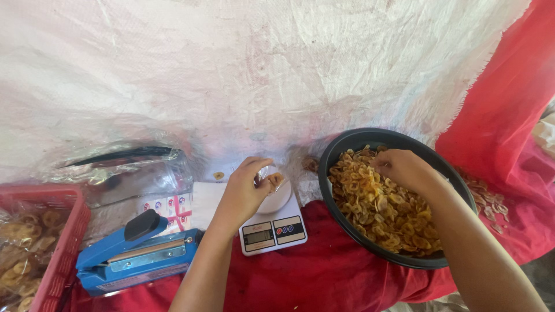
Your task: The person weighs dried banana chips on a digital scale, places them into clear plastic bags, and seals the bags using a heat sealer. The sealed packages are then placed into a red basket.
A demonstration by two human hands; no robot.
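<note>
Our left hand (245, 188) pinches a small clear plastic bag (272, 180) over the white digital scale (272, 222); our right hand (404, 169) curls into golden chips (381, 202) in the black round bowl (347, 141). A loose pinch could spill chips.

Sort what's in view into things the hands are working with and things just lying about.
In use: left hand holding small clear bag over white scale; right hand in black bowl of chips.

Lying about: blue heat sealer, red basket, loose chips.

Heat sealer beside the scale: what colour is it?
Blue heat sealer, with a black knob on its arm; head view shows it best.
</note>
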